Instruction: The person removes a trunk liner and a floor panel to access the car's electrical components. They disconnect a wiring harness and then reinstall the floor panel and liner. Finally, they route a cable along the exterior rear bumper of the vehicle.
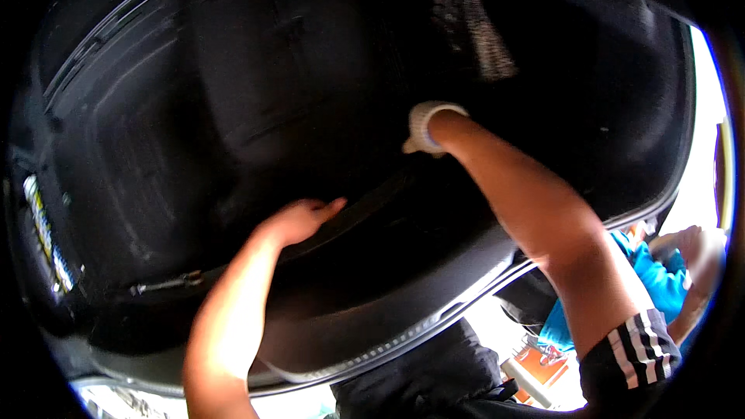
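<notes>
I am leaning over a black car trunk (287, 147). My left hand (295, 221) is bare and slightly blurred, at the edge of a dark floor panel (365, 206). One digit points right along that edge; the other fingers are bent down and mostly hidden against the dark lining. Farther right and deeper in, my right hand (431, 128) wears a whitish knit glove. Its fingers look curled toward the same dark panel, with one tip pointing left. Deep shadow hides what lies under both hands.
A thin metallic rod-shaped piece (167, 283) lies left of my left forearm. A yellow-and-white item (46, 233) sits at the far left wall. The trunk's sill (466, 291) curves across the front. Outside at the right is another person in a blue garment (660, 271).
</notes>
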A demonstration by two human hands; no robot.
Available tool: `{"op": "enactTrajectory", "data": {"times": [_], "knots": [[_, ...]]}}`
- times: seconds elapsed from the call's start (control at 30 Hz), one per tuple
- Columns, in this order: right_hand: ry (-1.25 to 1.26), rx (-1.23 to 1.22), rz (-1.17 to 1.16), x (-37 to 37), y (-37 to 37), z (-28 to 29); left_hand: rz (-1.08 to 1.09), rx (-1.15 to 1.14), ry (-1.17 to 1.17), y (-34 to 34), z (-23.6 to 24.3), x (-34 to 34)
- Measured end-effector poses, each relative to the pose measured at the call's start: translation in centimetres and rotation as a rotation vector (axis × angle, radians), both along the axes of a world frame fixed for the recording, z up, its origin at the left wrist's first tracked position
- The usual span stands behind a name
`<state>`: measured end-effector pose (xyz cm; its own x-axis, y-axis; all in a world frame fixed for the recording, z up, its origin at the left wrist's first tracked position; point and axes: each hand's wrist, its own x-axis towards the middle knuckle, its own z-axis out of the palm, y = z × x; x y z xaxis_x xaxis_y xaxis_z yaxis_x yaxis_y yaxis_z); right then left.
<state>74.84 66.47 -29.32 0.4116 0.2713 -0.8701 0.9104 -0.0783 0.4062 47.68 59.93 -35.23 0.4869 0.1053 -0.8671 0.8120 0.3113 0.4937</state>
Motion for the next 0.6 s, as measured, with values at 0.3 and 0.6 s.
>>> {"op": "enactTrajectory", "data": {"times": [0.3, 0.6], "knots": [[0.043, -0.08, 0.0, -0.1, 0.4, 2.9, -0.251, 0.207, -0.159, -0.3, 0.7, 6.4], [0.024, 0.037, -0.112, -0.2, -0.5, 4.8, -0.131, 0.193, -0.229, -0.5, -0.3, 3.7]]}}
